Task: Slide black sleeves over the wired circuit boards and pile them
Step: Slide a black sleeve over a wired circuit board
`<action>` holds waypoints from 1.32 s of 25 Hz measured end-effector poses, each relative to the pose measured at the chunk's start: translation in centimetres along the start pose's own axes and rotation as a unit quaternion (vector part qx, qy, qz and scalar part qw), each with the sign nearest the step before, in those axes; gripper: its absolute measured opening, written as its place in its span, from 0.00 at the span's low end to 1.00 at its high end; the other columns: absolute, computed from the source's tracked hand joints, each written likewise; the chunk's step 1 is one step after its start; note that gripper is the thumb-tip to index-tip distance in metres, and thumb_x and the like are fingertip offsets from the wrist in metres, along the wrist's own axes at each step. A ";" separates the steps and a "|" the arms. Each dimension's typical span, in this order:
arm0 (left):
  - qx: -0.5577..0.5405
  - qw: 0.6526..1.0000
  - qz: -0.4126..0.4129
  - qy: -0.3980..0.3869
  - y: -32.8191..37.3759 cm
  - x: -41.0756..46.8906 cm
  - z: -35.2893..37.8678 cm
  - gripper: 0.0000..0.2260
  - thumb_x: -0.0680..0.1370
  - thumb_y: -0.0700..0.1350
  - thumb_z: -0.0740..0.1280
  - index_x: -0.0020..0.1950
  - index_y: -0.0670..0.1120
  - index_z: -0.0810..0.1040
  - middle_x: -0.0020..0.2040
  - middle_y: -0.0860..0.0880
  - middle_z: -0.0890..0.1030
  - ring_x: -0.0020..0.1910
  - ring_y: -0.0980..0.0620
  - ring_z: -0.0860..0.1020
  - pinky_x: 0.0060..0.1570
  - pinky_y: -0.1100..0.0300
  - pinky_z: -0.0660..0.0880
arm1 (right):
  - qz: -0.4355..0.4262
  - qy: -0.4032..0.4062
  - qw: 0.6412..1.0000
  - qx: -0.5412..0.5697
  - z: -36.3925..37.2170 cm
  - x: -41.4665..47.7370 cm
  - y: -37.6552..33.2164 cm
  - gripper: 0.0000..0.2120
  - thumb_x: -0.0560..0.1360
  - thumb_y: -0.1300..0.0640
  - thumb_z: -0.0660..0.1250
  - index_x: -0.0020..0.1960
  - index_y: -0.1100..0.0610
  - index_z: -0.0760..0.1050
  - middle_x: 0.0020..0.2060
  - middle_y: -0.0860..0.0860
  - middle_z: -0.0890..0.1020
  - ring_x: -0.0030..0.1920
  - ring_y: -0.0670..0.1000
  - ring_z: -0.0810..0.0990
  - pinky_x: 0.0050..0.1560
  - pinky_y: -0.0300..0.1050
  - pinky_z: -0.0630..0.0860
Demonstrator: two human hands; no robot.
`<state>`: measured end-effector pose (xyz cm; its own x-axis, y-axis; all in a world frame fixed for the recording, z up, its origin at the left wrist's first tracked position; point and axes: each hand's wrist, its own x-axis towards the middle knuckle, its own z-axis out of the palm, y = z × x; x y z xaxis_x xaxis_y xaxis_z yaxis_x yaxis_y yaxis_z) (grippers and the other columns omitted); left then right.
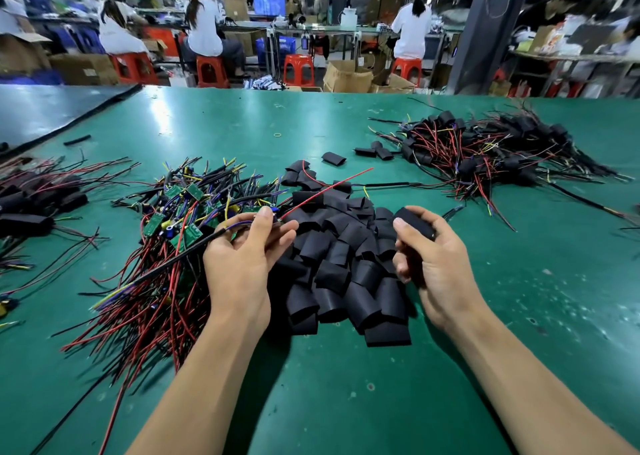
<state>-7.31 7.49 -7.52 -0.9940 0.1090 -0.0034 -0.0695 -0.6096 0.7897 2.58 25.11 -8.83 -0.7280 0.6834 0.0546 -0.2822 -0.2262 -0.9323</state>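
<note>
Our left hand (242, 257) pinches one wired circuit board (273, 217) between thumb and fingers above the counter (346, 402). Our right hand (433, 267) curls round a black sleeve (414, 223) near it. We judge the sleeve light, soft and easily flattened: hold its sides, mouth open. Grip the board by its edges, because its thin wires (325, 188) look fragile.

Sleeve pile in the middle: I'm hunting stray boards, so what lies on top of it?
A red wire crosses the sleeve pile at its far part, leading from the left hand. No board shows on top; anything beneath the sleeves is covered.
</note>
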 end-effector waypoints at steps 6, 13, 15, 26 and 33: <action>0.015 1.000 0.004 0.008 0.1 -0.2 0.1 0.04 0.78 0.37 0.70 0.45 0.38 0.77 0.39 0.42 0.81 0.39 0.44 0.85 0.39 0.60 0.81 | 0.006 -0.037 0.999 0.005 0.4 -0.3 -0.1 0.13 0.73 0.62 0.72 0.56 0.57 0.74 0.32 0.48 0.79 0.22 0.47 0.69 0.20 0.37 0.63; 0.031 0.999 0.006 0.015 0.0 -0.1 -0.1 0.06 0.77 0.37 0.71 0.47 0.35 0.78 0.40 0.41 0.82 0.40 0.43 0.85 0.38 0.60 0.81 | 0.024 -0.075 0.997 0.005 0.5 -0.5 0.3 0.20 0.70 0.62 0.74 0.60 0.59 0.74 0.37 0.50 0.80 0.22 0.46 0.67 0.20 0.38 0.63; 0.030 0.999 0.007 0.012 0.0 -0.1 0.0 0.06 0.76 0.37 0.72 0.47 0.35 0.78 0.39 0.41 0.82 0.40 0.42 0.85 0.38 0.60 0.81 | 0.024 -0.077 0.997 -0.004 0.4 -0.4 0.5 0.17 0.73 0.64 0.73 0.60 0.59 0.74 0.37 0.50 0.80 0.22 0.46 0.67 0.20 0.37 0.63; 0.041 0.999 -0.008 -0.023 0.2 -0.6 0.2 0.06 0.76 0.37 0.72 0.48 0.36 0.77 0.37 0.41 0.81 0.39 0.42 0.85 0.37 0.60 0.81 | 0.030 -0.098 0.995 0.010 0.6 -0.7 0.3 0.19 0.70 0.59 0.75 0.58 0.60 0.74 0.32 0.50 0.76 0.21 0.46 0.65 0.20 0.36 0.62; 0.060 0.995 -0.043 -0.062 0.2 -0.5 -0.2 0.06 0.75 0.33 0.71 0.46 0.40 0.75 0.37 0.40 0.82 0.38 0.40 0.85 0.38 0.57 0.82 | 0.031 -0.078 0.996 0.038 0.7 -0.6 -0.2 0.20 0.67 0.59 0.74 0.57 0.57 0.74 0.33 0.48 0.78 0.20 0.45 0.65 0.20 0.34 0.60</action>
<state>-6.85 7.18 -7.52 -0.9665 0.2565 -0.0045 -0.1359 -0.4973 0.8569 2.64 24.26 -8.42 -0.8325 0.5510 0.0579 -0.2753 -0.3207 -0.9063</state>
